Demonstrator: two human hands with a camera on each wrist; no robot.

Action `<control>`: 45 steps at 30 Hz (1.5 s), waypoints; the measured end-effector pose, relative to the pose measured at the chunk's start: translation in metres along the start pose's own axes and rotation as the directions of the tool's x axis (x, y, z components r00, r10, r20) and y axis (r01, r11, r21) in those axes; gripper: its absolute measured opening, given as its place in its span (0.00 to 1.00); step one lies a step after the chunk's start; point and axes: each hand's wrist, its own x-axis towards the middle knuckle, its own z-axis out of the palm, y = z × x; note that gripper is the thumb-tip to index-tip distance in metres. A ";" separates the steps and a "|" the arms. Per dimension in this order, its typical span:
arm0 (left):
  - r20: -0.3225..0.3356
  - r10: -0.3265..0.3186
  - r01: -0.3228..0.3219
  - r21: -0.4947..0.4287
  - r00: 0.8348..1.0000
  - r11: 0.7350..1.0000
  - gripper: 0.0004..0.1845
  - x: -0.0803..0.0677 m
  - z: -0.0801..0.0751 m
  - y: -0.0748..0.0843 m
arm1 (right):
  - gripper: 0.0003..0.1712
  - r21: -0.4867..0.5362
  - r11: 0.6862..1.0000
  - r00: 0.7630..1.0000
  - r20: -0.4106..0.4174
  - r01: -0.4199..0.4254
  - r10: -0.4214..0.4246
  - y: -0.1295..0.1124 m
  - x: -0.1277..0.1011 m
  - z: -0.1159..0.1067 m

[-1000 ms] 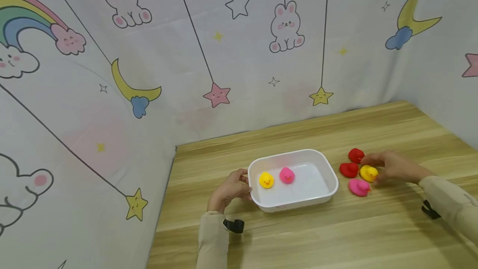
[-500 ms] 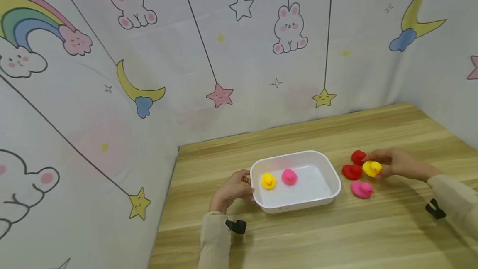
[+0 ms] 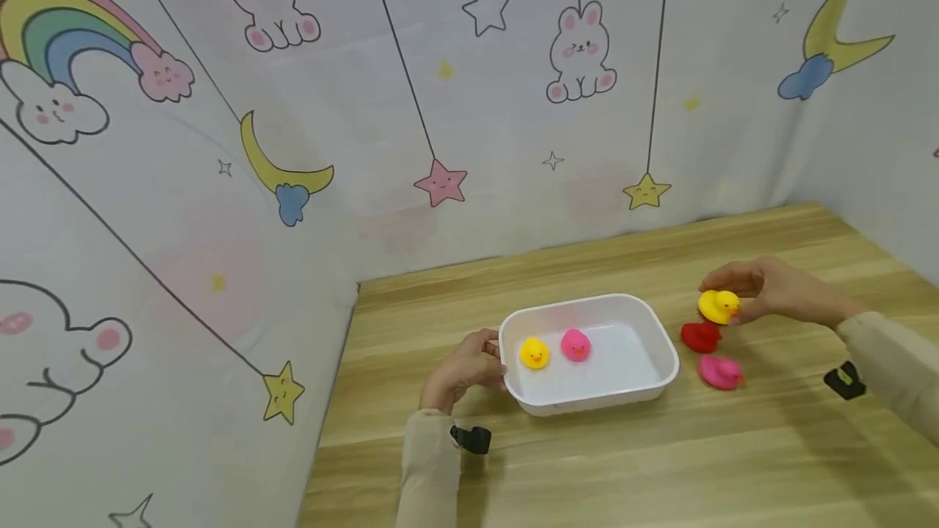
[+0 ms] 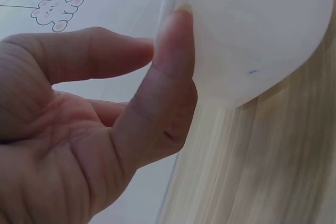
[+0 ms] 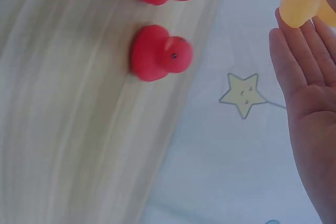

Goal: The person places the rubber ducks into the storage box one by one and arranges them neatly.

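Observation:
My left hand (image 3: 465,367) grips the left end of a white plastic tray (image 3: 623,403), with fingertips at its rim in the left wrist view. Inside the tray sit a yellow rubber duck (image 3: 535,354) and a pink one (image 3: 575,345). Raised above the table at the right, another yellow rubber duck (image 3: 717,306) is pinched between the thumb and fingers of my right hand (image 3: 788,293). A red rubber duck (image 3: 700,337) stands just below it. The right wrist view shows a second red duck (image 5: 157,52), hidden in the head view behind the held duck and hand.
A pink rubber duck (image 3: 720,371) lies on the wooden table (image 3: 587,471), right of the tray. White cloth (image 3: 506,129) printed with bunnies, stars and moons hangs behind and along the sides. Black wrist cameras (image 3: 472,438) sit on both sleeves.
My right hand has lifted the yellow duck from among the red and pink ducks and moved it up and back. My left hand stays at the tray. The head view has shifted slightly.

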 end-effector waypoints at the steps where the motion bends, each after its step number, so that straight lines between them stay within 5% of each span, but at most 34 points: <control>1: -0.001 0.003 -0.003 0.003 1.000 1.000 0.33 0.001 0.000 0.000 | 0.29 -0.011 1.000 1.000 -0.004 -0.005 0.005 -0.004 0.003 -0.001; 10: -0.002 -0.002 0.002 0.002 1.000 1.000 0.34 0.002 0.000 0.003 | 0.33 -0.031 0.993 0.993 -0.026 -0.117 0.116 -0.034 0.026 -0.001; 29: 0.004 -0.014 0.014 0.006 1.000 1.000 0.33 -0.001 0.000 0.003 | 0.28 -0.113 0.993 0.998 0.041 -0.033 0.038 -0.074 0.090 0.027; 45: 0.004 0.001 -0.001 -0.004 1.000 1.000 0.33 -0.001 0.000 0.001 | 0.18 -0.117 0.993 0.982 0.188 -0.015 0.036 -0.061 0.130 0.074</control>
